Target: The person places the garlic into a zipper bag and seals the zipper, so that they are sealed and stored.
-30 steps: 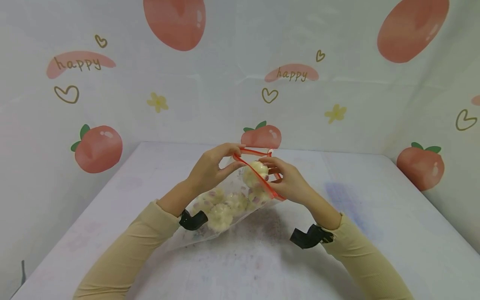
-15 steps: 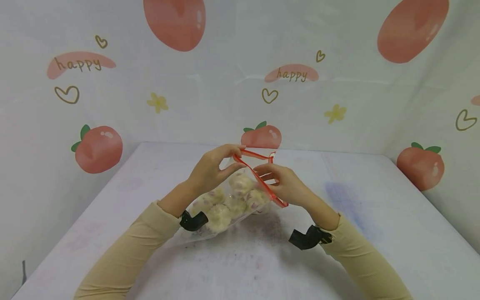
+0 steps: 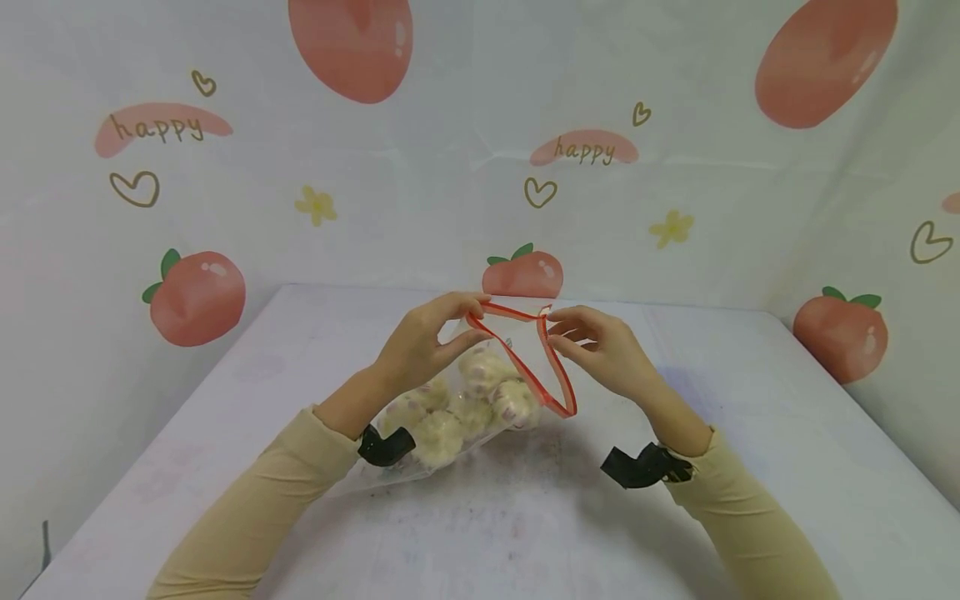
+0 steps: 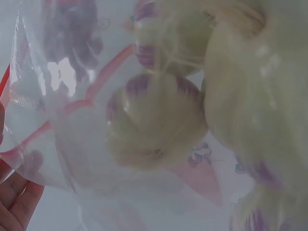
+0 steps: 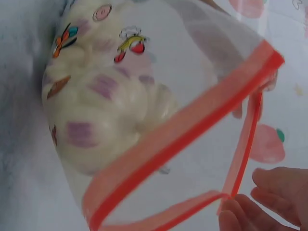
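A clear zip bag with a red-edged mouth holds several garlic bulbs, whitish with purple patches. The bulbs also show close up through the film in the left wrist view, where a garlic bulb fills the middle. My left hand pinches the left end of the mouth between thumb and fingers, keeping it raised. At the right corner of the mouth is my right hand, its thumb and fingers parted and holding no bulb. Fingertips lie against the red rim in the right wrist view.
The bag lies on a pale, stained table. Behind it hangs a white backdrop printed with fruit, hearts and flowers. Black straps sit at both wrists.
A garlic bulb left my right hand inside the bag and now lies with the others. The right hand then drew out, up and right, to the mouth's right corner. My left hand stayed put.
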Demonstrator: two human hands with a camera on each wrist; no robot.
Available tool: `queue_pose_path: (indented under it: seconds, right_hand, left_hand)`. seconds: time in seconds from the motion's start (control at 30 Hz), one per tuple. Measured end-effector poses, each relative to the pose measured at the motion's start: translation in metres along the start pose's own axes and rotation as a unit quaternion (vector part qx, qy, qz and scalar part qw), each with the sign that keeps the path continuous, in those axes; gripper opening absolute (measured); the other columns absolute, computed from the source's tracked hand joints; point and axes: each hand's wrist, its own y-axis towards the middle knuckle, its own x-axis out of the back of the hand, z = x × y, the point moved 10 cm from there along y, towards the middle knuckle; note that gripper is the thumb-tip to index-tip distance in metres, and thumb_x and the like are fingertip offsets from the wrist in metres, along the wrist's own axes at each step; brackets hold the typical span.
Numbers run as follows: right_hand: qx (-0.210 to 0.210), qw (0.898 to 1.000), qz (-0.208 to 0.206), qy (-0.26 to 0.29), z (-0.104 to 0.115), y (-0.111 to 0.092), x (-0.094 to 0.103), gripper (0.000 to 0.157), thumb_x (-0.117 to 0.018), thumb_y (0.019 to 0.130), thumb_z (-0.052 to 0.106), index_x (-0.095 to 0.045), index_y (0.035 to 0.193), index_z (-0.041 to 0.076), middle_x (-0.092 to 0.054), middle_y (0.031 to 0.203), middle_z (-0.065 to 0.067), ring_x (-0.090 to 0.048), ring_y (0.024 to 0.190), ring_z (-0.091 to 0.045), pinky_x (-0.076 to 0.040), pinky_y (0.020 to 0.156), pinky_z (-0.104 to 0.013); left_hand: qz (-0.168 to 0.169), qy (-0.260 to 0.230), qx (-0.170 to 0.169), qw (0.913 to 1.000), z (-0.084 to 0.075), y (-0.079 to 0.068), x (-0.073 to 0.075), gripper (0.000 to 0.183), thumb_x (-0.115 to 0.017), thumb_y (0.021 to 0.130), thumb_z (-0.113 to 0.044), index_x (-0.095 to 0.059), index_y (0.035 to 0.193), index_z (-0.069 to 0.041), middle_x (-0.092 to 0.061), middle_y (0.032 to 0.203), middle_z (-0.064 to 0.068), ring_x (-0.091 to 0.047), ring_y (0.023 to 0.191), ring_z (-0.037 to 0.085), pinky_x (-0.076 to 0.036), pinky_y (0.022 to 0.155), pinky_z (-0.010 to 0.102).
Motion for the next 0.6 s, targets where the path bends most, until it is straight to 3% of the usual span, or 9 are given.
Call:
queue_pose_path:
  seconds: [0.13,0.37,0.6]
  right_hand:
    - [-0.013,1.000,-0.014,-0.013,-0.008,0.001,0.006,0.029,-0.060,0.090,0.011,-0.059,0.119,0.007,-0.069,0.101,-0.016,-0.068,0.092,-0.027,-0.054,0.076,-0.026]
    - [-0.006,1.000,0.020,0.001,-0.014,0.004,-0.008,0.028,-0.054,0.094,0.010,-0.059,0.121,0.006,-0.067,0.111,-0.017,-0.067,0.099,-0.031,-0.054,0.080,-0.038]
    - [-0.001,1.000,0.022,-0.004,-0.016,0.005,-0.011,0.027,-0.054,0.094,0.008,-0.061,0.119,0.003,-0.065,0.116,-0.017,-0.066,0.100,-0.032,-0.054,0.082,-0.043]
  left_hand:
    - [-0.001,-0.006,-0.011,0.9999,-0.004,-0.001,-0.002,0.022,-0.072,0.079,-0.007,-0.058,0.096,-0.003,-0.066,0.110,0.013,-0.062,0.091,0.019,-0.053,0.078,0.034]
    - [0.003,0.000,-0.029,0.9996,-0.014,-0.002,-0.007,0.025,-0.075,0.077,-0.008,-0.059,0.096,-0.004,-0.066,0.109,0.013,-0.063,0.091,0.019,-0.053,0.079,0.032]
    - [0.011,0.011,-0.051,0.9986,-0.026,-0.004,-0.014,0.025,-0.074,0.078,-0.009,-0.059,0.097,-0.003,-0.065,0.112,0.015,-0.064,0.103,0.023,-0.054,0.086,0.031]
